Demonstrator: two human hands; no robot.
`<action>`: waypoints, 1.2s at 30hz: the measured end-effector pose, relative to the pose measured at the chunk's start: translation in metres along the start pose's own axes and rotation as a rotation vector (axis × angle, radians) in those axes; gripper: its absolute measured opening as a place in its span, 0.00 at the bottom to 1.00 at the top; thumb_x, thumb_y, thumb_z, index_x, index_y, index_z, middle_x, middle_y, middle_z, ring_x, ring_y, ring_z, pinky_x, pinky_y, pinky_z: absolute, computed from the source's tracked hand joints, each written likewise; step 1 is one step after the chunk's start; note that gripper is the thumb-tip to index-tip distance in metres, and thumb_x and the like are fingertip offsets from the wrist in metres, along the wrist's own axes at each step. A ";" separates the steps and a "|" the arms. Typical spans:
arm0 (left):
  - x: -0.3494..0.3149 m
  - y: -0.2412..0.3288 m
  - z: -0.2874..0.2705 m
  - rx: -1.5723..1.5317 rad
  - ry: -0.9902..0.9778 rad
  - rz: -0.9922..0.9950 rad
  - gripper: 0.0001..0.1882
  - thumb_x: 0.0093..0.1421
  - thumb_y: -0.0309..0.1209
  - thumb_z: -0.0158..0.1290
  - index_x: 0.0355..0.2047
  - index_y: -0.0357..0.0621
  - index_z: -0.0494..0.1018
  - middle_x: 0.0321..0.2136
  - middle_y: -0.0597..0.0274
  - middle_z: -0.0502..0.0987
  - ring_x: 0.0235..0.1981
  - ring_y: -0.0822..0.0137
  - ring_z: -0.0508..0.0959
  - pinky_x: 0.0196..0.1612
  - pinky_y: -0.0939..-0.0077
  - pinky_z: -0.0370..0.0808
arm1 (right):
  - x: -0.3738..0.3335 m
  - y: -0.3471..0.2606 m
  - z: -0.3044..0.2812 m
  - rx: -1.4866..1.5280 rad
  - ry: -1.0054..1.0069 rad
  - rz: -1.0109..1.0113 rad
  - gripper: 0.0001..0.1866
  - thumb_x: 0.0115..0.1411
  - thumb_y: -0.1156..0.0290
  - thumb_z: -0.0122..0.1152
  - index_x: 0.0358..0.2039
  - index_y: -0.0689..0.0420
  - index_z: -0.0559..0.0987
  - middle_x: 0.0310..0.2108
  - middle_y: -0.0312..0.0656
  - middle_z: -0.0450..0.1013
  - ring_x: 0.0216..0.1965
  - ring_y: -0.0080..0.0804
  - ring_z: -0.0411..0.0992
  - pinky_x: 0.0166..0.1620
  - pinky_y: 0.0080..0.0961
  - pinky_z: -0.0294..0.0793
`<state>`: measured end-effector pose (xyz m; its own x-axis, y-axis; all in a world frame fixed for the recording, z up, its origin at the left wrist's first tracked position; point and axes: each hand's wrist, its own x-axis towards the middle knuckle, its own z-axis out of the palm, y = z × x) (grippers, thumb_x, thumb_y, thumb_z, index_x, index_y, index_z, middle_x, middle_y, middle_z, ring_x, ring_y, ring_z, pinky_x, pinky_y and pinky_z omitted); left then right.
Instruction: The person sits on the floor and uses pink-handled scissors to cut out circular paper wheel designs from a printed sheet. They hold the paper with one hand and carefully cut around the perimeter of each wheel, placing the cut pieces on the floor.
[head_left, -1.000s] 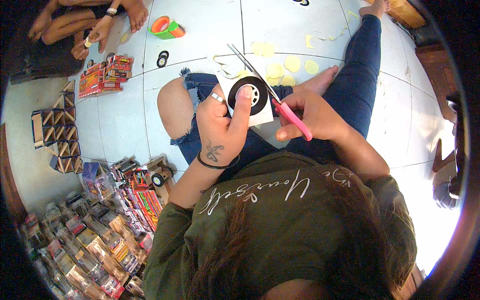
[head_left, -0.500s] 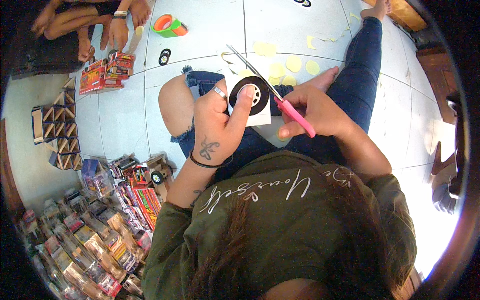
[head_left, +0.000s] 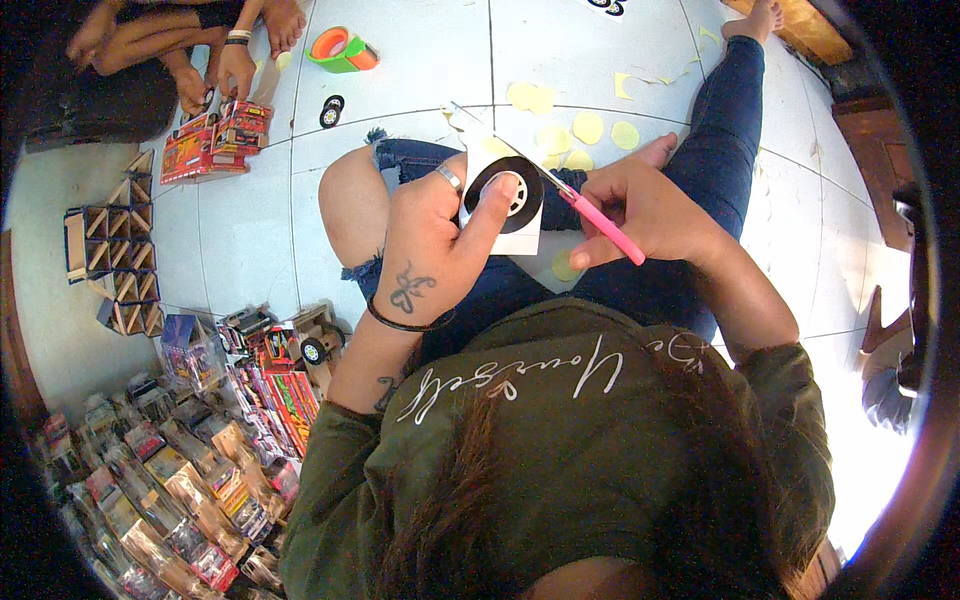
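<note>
My left hand (head_left: pixel 428 235) pinches a small white card (head_left: pixel 517 244) printed with a black-rimmed wheel (head_left: pixel 533 207), its thumb lying over the wheel's middle. In my right hand (head_left: pixel 645 215) is a pair of pink-handled scissors (head_left: pixel 612 230). Their thin blades point up and left, crossing the card's upper right side close to the wheel's black rim. Both hands are over my lap, between my bent left knee and my stretched right leg. The fingers behind the card are hidden.
Yellow paper circles (head_left: pixel 587 127) and scraps lie beyond my hands. Two overlapping wheel cut-outs (head_left: pixel 331 111) and a green-and-orange tape roll (head_left: pixel 343 50) are farther left. Another person's hand (head_left: pixel 237 70) touches a red toy truck (head_left: pixel 195 153). Wrapped toys (head_left: pixel 190 500) crowd the lower left.
The card and both hands have moved slightly right and down. The scissor blades look closer together. At the far left, the other person's hands have shifted around the red truck.
</note>
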<state>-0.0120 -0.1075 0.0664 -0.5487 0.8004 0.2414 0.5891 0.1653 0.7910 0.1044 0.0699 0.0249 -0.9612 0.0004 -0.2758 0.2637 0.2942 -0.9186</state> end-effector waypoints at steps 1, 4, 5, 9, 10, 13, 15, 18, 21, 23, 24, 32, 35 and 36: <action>0.000 0.000 0.001 -0.024 0.002 -0.008 0.09 0.57 0.30 0.47 0.28 0.34 0.70 0.18 0.56 0.74 0.18 0.75 0.71 0.22 0.80 0.66 | 0.000 -0.001 -0.001 -0.008 -0.001 0.002 0.26 0.34 0.51 0.71 0.08 0.58 0.68 0.08 0.31 0.59 0.13 0.19 0.56 0.17 0.20 0.50; -0.001 0.001 0.002 -0.113 0.009 -0.059 0.09 0.56 0.30 0.48 0.28 0.34 0.70 0.18 0.57 0.74 0.19 0.75 0.71 0.23 0.81 0.67 | 0.000 -0.002 -0.003 -0.047 -0.002 0.000 0.26 0.34 0.50 0.70 0.08 0.59 0.68 0.08 0.32 0.59 0.13 0.19 0.56 0.17 0.20 0.50; -0.001 0.002 0.002 -0.154 0.011 -0.094 0.09 0.56 0.30 0.48 0.29 0.34 0.70 0.18 0.57 0.74 0.19 0.76 0.71 0.24 0.81 0.67 | 0.000 -0.003 -0.005 -0.072 -0.002 0.005 0.26 0.34 0.49 0.70 0.08 0.59 0.68 0.08 0.32 0.59 0.13 0.19 0.56 0.17 0.20 0.50; 0.000 0.000 -0.005 0.012 -0.090 -0.026 0.09 0.56 0.30 0.48 0.29 0.34 0.70 0.19 0.58 0.74 0.21 0.76 0.71 0.26 0.81 0.68 | 0.000 -0.007 -0.007 -0.110 -0.030 0.013 0.27 0.33 0.49 0.70 0.08 0.59 0.69 0.08 0.32 0.59 0.12 0.20 0.56 0.16 0.20 0.51; 0.001 0.000 -0.006 -0.023 -0.096 -0.033 0.09 0.56 0.30 0.48 0.29 0.34 0.70 0.19 0.58 0.74 0.21 0.77 0.71 0.26 0.81 0.68 | 0.000 -0.007 -0.008 -0.107 -0.034 0.010 0.27 0.33 0.49 0.70 0.08 0.59 0.69 0.08 0.32 0.60 0.12 0.20 0.56 0.16 0.20 0.51; 0.002 -0.001 -0.007 -0.078 -0.113 -0.046 0.09 0.56 0.29 0.48 0.29 0.34 0.70 0.20 0.59 0.74 0.22 0.77 0.70 0.26 0.81 0.67 | -0.001 -0.008 -0.009 -0.107 -0.046 0.003 0.27 0.33 0.49 0.70 0.08 0.59 0.69 0.08 0.32 0.60 0.12 0.20 0.57 0.16 0.20 0.51; 0.002 -0.001 -0.008 -0.051 -0.126 -0.049 0.08 0.56 0.29 0.48 0.29 0.34 0.70 0.20 0.59 0.74 0.22 0.78 0.70 0.26 0.81 0.67 | -0.001 -0.008 -0.010 -0.117 -0.055 0.006 0.27 0.33 0.49 0.70 0.08 0.59 0.69 0.08 0.32 0.60 0.12 0.20 0.57 0.16 0.20 0.51; 0.002 -0.003 -0.008 -0.156 -0.133 -0.040 0.09 0.55 0.29 0.50 0.28 0.34 0.71 0.20 0.61 0.74 0.21 0.80 0.68 0.25 0.83 0.66 | 0.000 -0.006 -0.010 -0.114 -0.051 0.002 0.27 0.33 0.49 0.70 0.08 0.60 0.69 0.08 0.32 0.60 0.12 0.20 0.57 0.16 0.20 0.51; 0.002 -0.006 -0.009 -0.134 -0.154 -0.095 0.08 0.54 0.30 0.51 0.27 0.35 0.71 0.19 0.62 0.74 0.20 0.82 0.66 0.23 0.85 0.64 | 0.000 -0.004 -0.009 -0.089 -0.032 -0.016 0.26 0.33 0.49 0.71 0.09 0.60 0.70 0.08 0.32 0.60 0.12 0.20 0.57 0.16 0.20 0.51; 0.001 -0.010 -0.009 -0.124 -0.130 -0.096 0.09 0.54 0.30 0.52 0.25 0.35 0.71 0.16 0.65 0.72 0.18 0.82 0.63 0.20 0.85 0.61 | 0.001 -0.003 -0.009 -0.113 -0.041 -0.014 0.26 0.33 0.50 0.71 0.09 0.60 0.70 0.08 0.32 0.60 0.13 0.20 0.57 0.16 0.19 0.51; 0.001 -0.011 -0.009 -0.114 -0.130 -0.095 0.09 0.54 0.31 0.52 0.24 0.36 0.71 0.15 0.66 0.70 0.17 0.82 0.62 0.19 0.84 0.59 | 0.001 -0.002 -0.010 -0.128 -0.043 -0.007 0.26 0.33 0.50 0.71 0.09 0.60 0.70 0.08 0.32 0.61 0.13 0.20 0.57 0.16 0.19 0.51; 0.009 -0.018 -0.013 -0.124 -0.262 -0.170 0.18 0.50 0.34 0.56 0.13 0.37 0.63 0.10 0.72 0.56 0.14 0.81 0.52 0.16 0.83 0.49 | 0.011 0.000 -0.003 0.198 0.069 -0.113 0.19 0.38 0.58 0.70 0.17 0.60 0.72 0.14 0.30 0.64 0.18 0.16 0.60 0.21 0.15 0.56; 0.018 -0.028 -0.012 0.032 -0.349 -0.097 0.15 0.50 0.34 0.57 0.16 0.36 0.67 0.11 0.74 0.61 0.15 0.82 0.56 0.16 0.84 0.52 | 0.020 -0.002 0.015 0.394 0.167 -0.120 0.15 0.41 0.65 0.68 0.21 0.59 0.72 0.18 0.29 0.66 0.20 0.15 0.61 0.24 0.13 0.58; 0.020 -0.033 -0.011 -0.089 -0.361 -0.207 0.13 0.49 0.34 0.57 0.19 0.38 0.68 0.13 0.73 0.64 0.16 0.82 0.60 0.18 0.86 0.56 | 0.022 -0.003 0.021 0.453 0.189 -0.139 0.13 0.42 0.67 0.67 0.22 0.59 0.72 0.19 0.28 0.66 0.21 0.15 0.61 0.25 0.13 0.58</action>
<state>-0.0491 -0.1033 0.0519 -0.3975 0.9087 -0.1276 0.4264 0.3061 0.8512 0.0840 0.0486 0.0158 -0.9765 0.1756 -0.1247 0.1005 -0.1405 -0.9850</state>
